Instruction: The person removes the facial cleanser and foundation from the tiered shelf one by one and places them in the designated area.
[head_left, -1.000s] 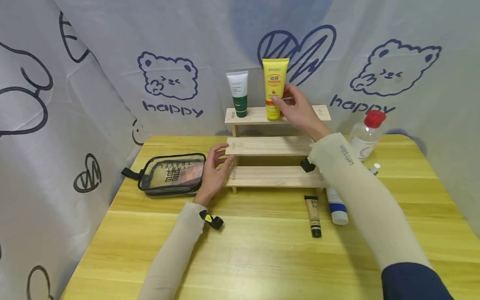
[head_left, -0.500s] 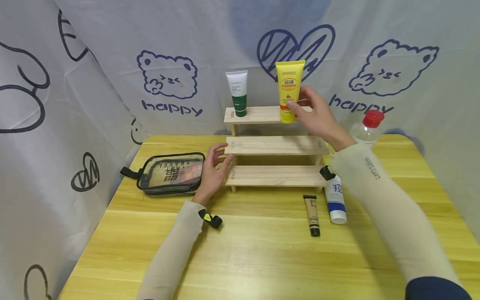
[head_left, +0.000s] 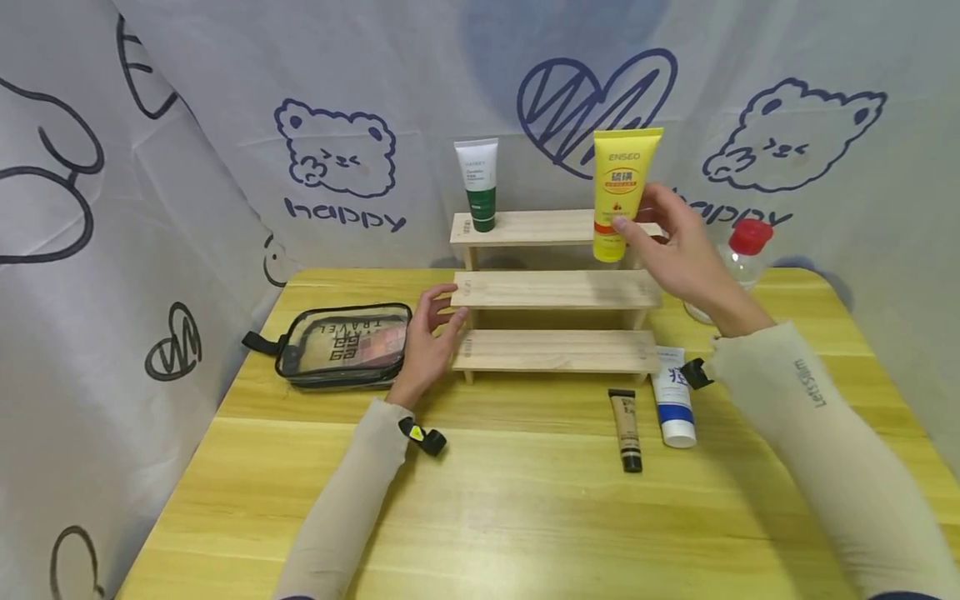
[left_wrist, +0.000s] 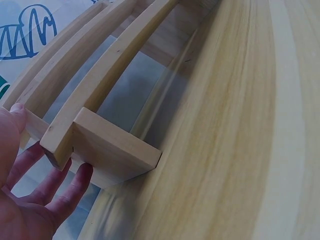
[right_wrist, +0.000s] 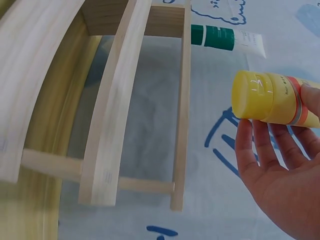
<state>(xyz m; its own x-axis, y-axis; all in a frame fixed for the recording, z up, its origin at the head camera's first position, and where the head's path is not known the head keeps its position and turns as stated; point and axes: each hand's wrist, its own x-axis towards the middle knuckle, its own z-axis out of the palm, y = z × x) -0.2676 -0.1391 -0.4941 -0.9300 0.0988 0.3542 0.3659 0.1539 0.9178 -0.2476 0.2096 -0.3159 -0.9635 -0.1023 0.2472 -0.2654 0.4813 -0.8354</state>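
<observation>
My right hand (head_left: pixel 682 250) pinches a yellow squeeze tube (head_left: pixel 621 179), cap downward, in front of the right end of the top tier. In the right wrist view, the yellow cap (right_wrist: pixel 252 95) is apart from the rack, with thumb and fingers on opposite sides of the tube. My left hand (head_left: pixel 429 346) holds the left end of the three-tier wooden rack (head_left: pixel 555 290). The left wrist view shows the left thumb (left_wrist: pixel 19 112) at one tier's end and fingertips against the side piece. A white and green tube (head_left: pixel 477 185) stands upright on the top tier's left.
A clear travel pouch (head_left: pixel 345 346) lies left of the rack. To the right are a white and blue tube (head_left: pixel 675 400), a small beige tube with black ends (head_left: pixel 626 429), and a clear bottle with a red cap (head_left: pixel 750 237). A printed curtain (head_left: pixel 450 67) hangs behind the table.
My right hand has carried the yellow tube off the top tier, rightward and slightly lower in view. The left hand stays at the rack's left end.
</observation>
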